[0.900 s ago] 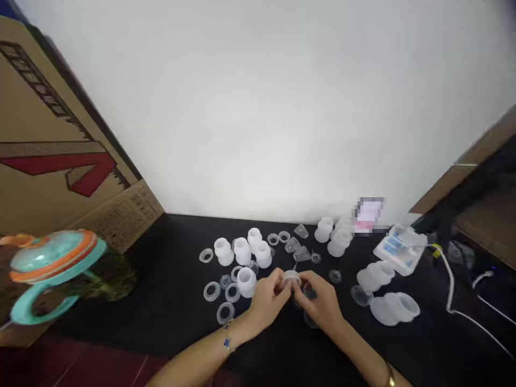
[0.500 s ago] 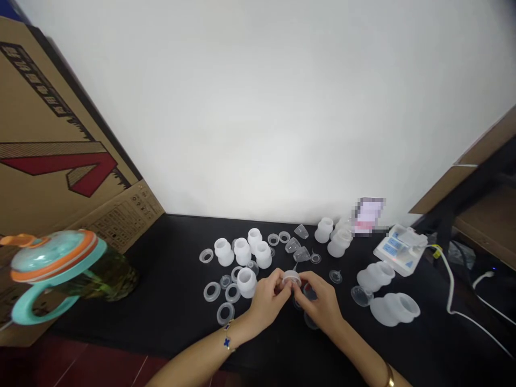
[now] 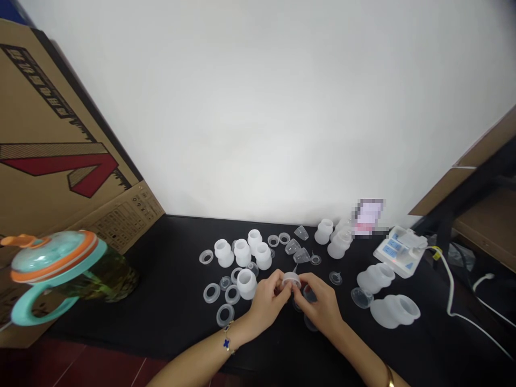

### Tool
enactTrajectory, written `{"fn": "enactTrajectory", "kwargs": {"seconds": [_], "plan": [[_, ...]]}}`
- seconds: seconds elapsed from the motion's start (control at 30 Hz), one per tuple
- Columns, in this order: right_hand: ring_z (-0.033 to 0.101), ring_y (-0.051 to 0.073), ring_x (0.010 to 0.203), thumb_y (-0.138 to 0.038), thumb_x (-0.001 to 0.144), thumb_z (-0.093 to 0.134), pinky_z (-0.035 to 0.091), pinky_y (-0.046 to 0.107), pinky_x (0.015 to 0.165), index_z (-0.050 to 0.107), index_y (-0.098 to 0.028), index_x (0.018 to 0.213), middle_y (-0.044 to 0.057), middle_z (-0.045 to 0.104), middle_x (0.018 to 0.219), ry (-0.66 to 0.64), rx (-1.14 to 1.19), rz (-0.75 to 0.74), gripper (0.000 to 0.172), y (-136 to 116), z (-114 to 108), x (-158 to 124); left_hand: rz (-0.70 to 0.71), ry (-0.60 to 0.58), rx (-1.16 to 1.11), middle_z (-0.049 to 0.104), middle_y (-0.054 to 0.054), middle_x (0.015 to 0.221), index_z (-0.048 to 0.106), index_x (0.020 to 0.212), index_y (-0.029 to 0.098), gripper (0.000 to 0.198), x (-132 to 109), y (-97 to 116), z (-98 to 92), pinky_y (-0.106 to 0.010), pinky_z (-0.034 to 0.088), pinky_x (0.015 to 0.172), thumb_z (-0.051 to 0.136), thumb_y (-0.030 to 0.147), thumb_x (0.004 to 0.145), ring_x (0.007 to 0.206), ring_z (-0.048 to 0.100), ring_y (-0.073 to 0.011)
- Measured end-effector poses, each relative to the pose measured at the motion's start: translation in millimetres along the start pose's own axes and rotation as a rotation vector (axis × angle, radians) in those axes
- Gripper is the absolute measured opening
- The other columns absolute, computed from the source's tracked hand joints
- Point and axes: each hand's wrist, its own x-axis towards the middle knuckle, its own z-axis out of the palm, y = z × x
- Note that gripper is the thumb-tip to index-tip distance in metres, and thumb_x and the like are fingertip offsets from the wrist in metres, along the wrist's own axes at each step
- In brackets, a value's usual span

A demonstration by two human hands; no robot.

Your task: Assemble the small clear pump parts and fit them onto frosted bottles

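My left hand (image 3: 266,302) and my right hand (image 3: 320,304) meet over the black table (image 3: 169,301), fingertips pinched on one small clear plastic cap (image 3: 291,279) held between them. Just left of my left hand stands a white plastic piece (image 3: 246,282), with several clear rings (image 3: 225,314) lying flat nearby. Behind it is a cluster of white plastic pieces (image 3: 242,251). Small clear cone-shaped parts (image 3: 297,249) lie just beyond my hands.
A teal and orange lidded jug (image 3: 60,269) stands at the left before a cardboard box (image 3: 60,156). At the right lie larger white funnel parts (image 3: 393,310), a white device (image 3: 399,249) and a white cable (image 3: 455,301). A white wall rises behind.
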Motion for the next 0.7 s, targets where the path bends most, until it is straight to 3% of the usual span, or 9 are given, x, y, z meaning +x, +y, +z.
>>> {"fn": "enactTrajectory", "kwargs": {"seconds": [0.53,0.7], "plan": [[0.064,0.016,0.066,-0.021,0.094,0.058,0.050,0.026,0.062,0.062,-0.022,0.092,0.001,0.068,0.076,0.036,-0.060,-0.079,0.004,5.5,3.5,-3.7,-0.018,-0.027,-0.054,0.055,0.005,0.061,0.056,0.085,0.020,0.027,1.2,5.5,-0.7,-0.023,0.040,0.055,0.050,0.042,0.100,0.057,0.057,-0.0148],[0.065,0.016,0.064,-0.025,0.094,0.058,0.050,0.026,0.060,0.064,-0.023,0.089,0.000,0.068,0.074,0.018,-0.024,0.011,0.008,1.5,1.8,-2.5,-0.009,-0.029,-0.069,0.053,0.005,0.061,0.055,0.083,0.020,0.031,0.3,5.8,-0.3,-0.024,0.040,0.056,0.049,0.045,0.101,0.057,0.055,-0.0144]]}}
